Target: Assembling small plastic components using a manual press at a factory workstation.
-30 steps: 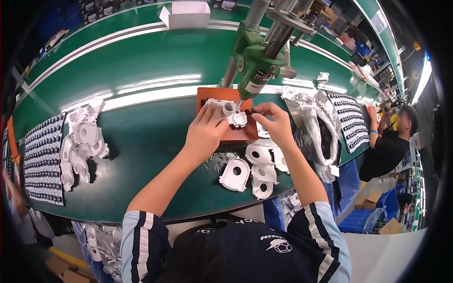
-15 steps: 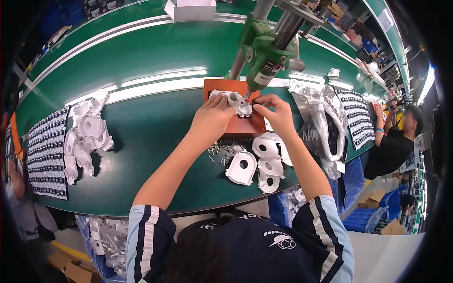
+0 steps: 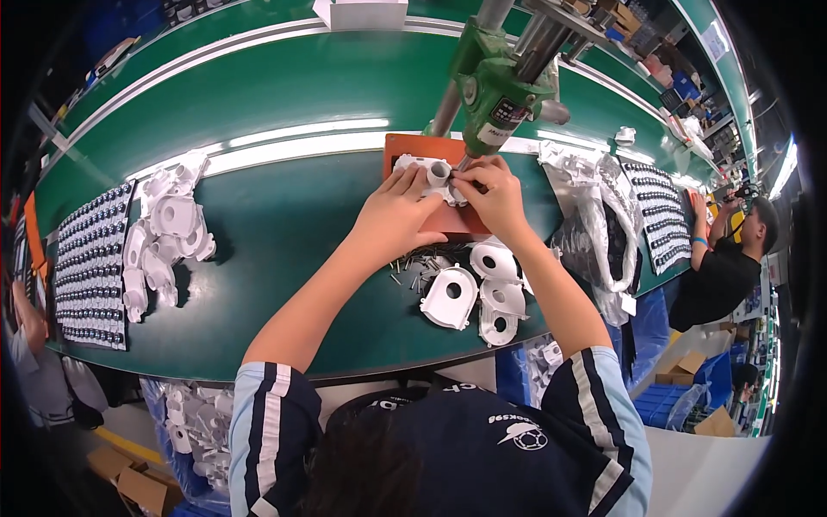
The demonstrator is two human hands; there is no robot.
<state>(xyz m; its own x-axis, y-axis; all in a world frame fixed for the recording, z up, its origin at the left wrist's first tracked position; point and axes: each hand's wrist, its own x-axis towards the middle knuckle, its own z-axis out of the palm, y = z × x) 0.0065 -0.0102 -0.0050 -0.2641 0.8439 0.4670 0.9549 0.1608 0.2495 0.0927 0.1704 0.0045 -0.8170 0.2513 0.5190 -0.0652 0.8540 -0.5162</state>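
A white plastic housing [image 3: 438,172] with a round collar lies on an orange block [image 3: 401,146] beneath a green spindle press [image 3: 504,108]. My left hand [image 3: 398,211] holds the housing at its left side, fingers over its top and thumb spread out along the block's front. My right hand [image 3: 493,196] is closed in a pinch at the housing's right side, close beside the collar and under the press tip. Whatever lies between those fingertips is too small and too hidden to name. Several small metal pins [image 3: 422,269] are scattered in front of the block.
Loose white covers [image 3: 450,297] lie near my right forearm. More white parts [image 3: 177,215] are heaped at left, beside a sheet of dark round pieces [image 3: 90,263]. A plastic bag [image 3: 594,233] and a similar sheet [image 3: 659,215] are at right. A co-worker [image 3: 728,258] sits beyond.
My right hand has moved left, from beside the housing with a small dark thing at its fingertips to against the collar. My left thumb has swung away from the housing toward the block's front.
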